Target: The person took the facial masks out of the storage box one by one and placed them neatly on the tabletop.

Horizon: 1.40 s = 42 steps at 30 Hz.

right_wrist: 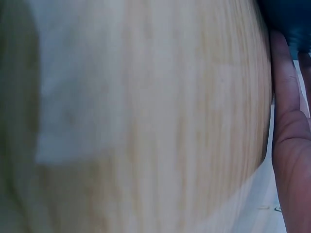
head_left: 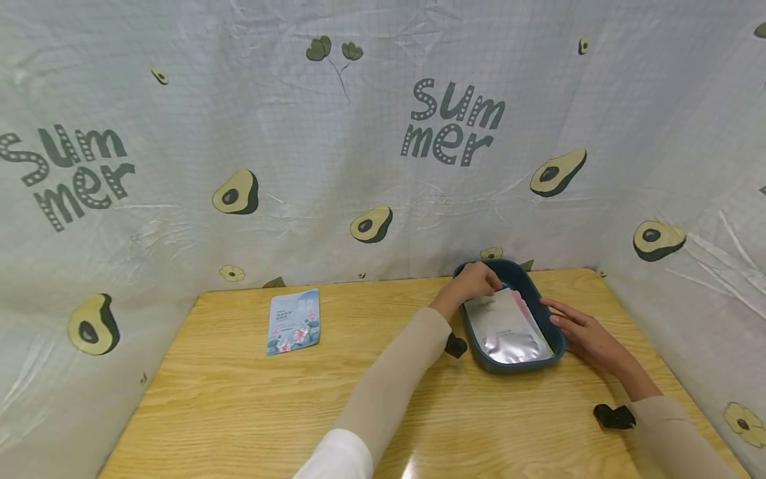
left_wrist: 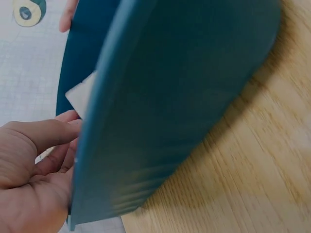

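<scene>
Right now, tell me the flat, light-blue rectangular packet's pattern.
The packet shows pink flowers and bluish leaves, clearest in the head view.

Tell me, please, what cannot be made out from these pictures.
Left wrist view: some fingertips of the left hand, hidden behind the basin; whether they pinch anything is unclear.
Head view: how many packets the basin holds, since the silver packet covers what lies beneath.
Head view: the fine print on the blue packet, too small.
Right wrist view: part of the right hand, cut off by the right edge.
</scene>
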Each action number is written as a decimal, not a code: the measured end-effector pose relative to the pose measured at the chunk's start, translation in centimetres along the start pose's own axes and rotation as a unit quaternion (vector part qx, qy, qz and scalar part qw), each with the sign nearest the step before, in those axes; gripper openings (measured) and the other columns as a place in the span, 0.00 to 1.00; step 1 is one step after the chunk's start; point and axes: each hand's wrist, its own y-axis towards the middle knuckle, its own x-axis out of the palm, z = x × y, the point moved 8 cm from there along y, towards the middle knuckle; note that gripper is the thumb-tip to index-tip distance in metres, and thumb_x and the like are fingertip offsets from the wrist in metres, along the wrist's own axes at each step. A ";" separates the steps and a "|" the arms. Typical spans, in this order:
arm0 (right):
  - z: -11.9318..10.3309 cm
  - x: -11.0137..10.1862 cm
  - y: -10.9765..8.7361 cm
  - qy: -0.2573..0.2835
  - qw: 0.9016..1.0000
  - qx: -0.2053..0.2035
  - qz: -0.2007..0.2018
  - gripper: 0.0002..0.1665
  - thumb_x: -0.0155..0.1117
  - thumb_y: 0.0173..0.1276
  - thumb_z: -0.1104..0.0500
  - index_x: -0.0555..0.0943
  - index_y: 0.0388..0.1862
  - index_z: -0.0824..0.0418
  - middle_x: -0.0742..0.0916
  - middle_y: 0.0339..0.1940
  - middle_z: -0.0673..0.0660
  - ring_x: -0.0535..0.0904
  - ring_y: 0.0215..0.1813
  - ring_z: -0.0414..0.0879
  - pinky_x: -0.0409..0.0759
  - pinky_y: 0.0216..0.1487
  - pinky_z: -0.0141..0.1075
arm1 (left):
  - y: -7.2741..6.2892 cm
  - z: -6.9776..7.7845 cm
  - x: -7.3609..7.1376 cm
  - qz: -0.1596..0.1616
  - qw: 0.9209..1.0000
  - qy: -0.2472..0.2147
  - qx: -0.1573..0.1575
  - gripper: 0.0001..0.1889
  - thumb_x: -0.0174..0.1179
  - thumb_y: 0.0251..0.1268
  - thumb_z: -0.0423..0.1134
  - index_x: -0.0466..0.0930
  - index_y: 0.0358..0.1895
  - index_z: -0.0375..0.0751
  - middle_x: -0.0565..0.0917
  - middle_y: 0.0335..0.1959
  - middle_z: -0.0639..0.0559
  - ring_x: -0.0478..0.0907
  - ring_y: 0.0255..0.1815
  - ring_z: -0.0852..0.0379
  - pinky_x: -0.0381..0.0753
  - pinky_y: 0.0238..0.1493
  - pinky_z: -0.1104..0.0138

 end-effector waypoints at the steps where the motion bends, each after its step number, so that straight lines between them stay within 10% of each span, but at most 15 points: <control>1: 0.0 0.1 0.0 0.000 1.000 -0.001 0.001 0.33 0.46 0.85 0.50 0.55 0.84 0.53 0.51 0.82 0.70 0.72 0.60 0.22 0.83 0.56 0.31 | 0.0 0.0 0.0 0.003 1.000 0.009 0.002 0.12 0.63 0.70 0.29 0.90 0.51 0.42 0.89 0.47 0.53 0.82 0.48 0.61 0.77 0.39 0.79; 9: -0.2 0.6 0.0 0.002 1.000 -0.006 -0.011 0.34 0.45 0.86 0.50 0.53 0.84 0.54 0.47 0.82 0.72 0.69 0.61 0.19 0.82 0.56 0.30 | -0.4 0.5 0.0 0.004 0.999 0.041 0.024 0.08 0.63 0.73 0.34 0.92 0.44 0.44 0.89 0.44 0.56 0.81 0.47 0.61 0.76 0.40 0.79; 15: -0.1 0.6 0.0 0.008 1.000 -0.012 -0.012 0.33 0.46 0.86 0.51 0.54 0.84 0.54 0.61 0.79 0.54 0.73 0.63 0.24 0.84 0.55 0.33 | -0.8 1.2 0.1 -0.001 0.998 0.008 0.068 0.09 0.59 0.76 0.36 0.89 0.47 0.41 0.88 0.44 0.56 0.80 0.40 0.65 0.75 0.38 0.79; 24: -0.3 0.5 0.2 -0.007 1.000 -0.006 -0.012 0.34 0.46 0.86 0.50 0.54 0.84 0.53 0.48 0.82 0.74 0.72 0.60 0.21 0.83 0.54 0.32 | -1.1 0.6 -0.6 0.003 1.000 -0.001 0.013 0.15 0.64 0.68 0.28 0.87 0.56 0.42 0.88 0.52 0.51 0.82 0.52 0.59 0.79 0.41 0.77; 30: -0.3 0.5 0.3 0.002 1.000 -0.009 -0.016 0.33 0.45 0.86 0.50 0.53 0.84 0.52 0.55 0.81 0.64 0.76 0.61 0.26 0.85 0.54 0.36 | -2.3 -0.1 -1.5 0.039 0.992 -0.117 -0.020 0.10 0.67 0.68 0.32 0.89 0.50 0.39 0.88 0.48 0.49 0.81 0.45 0.57 0.79 0.39 0.74; 33: -0.3 0.5 0.2 0.004 1.000 -0.014 -0.021 0.33 0.44 0.86 0.51 0.53 0.84 0.52 0.60 0.78 0.55 0.76 0.61 0.28 0.85 0.54 0.36 | -3.5 -0.6 -1.3 0.028 0.972 -0.229 -0.037 0.11 0.65 0.70 0.33 0.87 0.53 0.38 0.86 0.50 0.48 0.80 0.44 0.58 0.81 0.41 0.70; 39: -0.5 0.4 -0.2 0.002 0.999 -0.022 -0.023 0.32 0.43 0.87 0.52 0.53 0.85 0.52 0.62 0.76 0.50 0.77 0.61 0.29 0.85 0.54 0.35 | -5.8 -1.1 -0.4 -0.017 0.875 -0.480 -0.056 0.24 0.49 0.72 0.19 0.74 0.69 0.33 0.81 0.43 0.51 0.77 0.38 0.59 0.81 0.43 0.64; 42: -0.5 0.4 -0.4 0.002 1.000 -0.022 -0.019 0.32 0.43 0.87 0.52 0.53 0.85 0.53 0.64 0.75 0.47 0.78 0.61 0.29 0.85 0.55 0.35 | -6.5 -1.1 -0.1 -0.033 0.853 -0.520 -0.039 0.27 0.45 0.72 0.16 0.70 0.72 0.31 0.78 0.37 0.54 0.75 0.37 0.60 0.77 0.43 0.67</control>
